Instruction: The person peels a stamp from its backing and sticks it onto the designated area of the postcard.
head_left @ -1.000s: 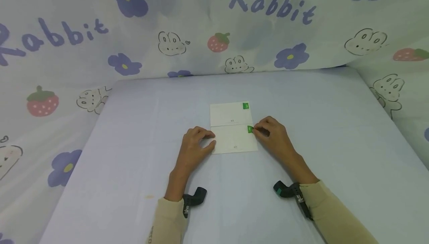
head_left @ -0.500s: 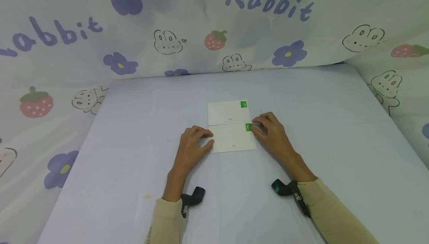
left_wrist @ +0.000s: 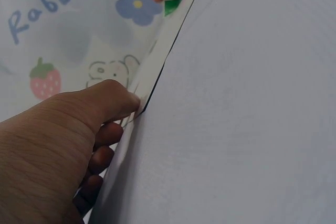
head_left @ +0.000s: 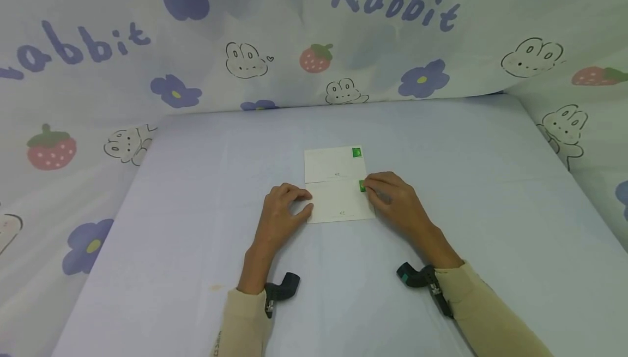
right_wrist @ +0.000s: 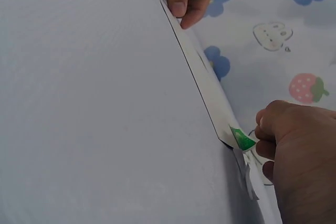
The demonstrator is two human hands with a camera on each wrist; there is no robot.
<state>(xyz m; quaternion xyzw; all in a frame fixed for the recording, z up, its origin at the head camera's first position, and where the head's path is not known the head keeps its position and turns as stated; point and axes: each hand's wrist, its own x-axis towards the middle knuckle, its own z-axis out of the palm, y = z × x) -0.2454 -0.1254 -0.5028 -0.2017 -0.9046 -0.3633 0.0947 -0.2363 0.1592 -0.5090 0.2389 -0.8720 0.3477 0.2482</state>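
Note:
A white envelope-like paper lies flat in front of me, a small dark mark near its lower edge. At its upper right corner is a green stamp, partly covered by my right hand. The right thumb and forefinger pinch the stamp's right edge, and in the right wrist view the stamp looks tilted there. My left hand rests at the paper's left edge, thumb and forefinger a little apart. In the left wrist view the left thumb touches the paper's near corner.
Directly behind lies a second white paper with a green stamp at its upper right. A pale cloth covers the table. Behind and beside it hangs a printed curtain. A loose white strip shows below the right fingers.
My right fingers have shifted slightly left and down, covering more of the near stamp. The left hand keeps its place at the paper's edge. The head view has tilted slightly.

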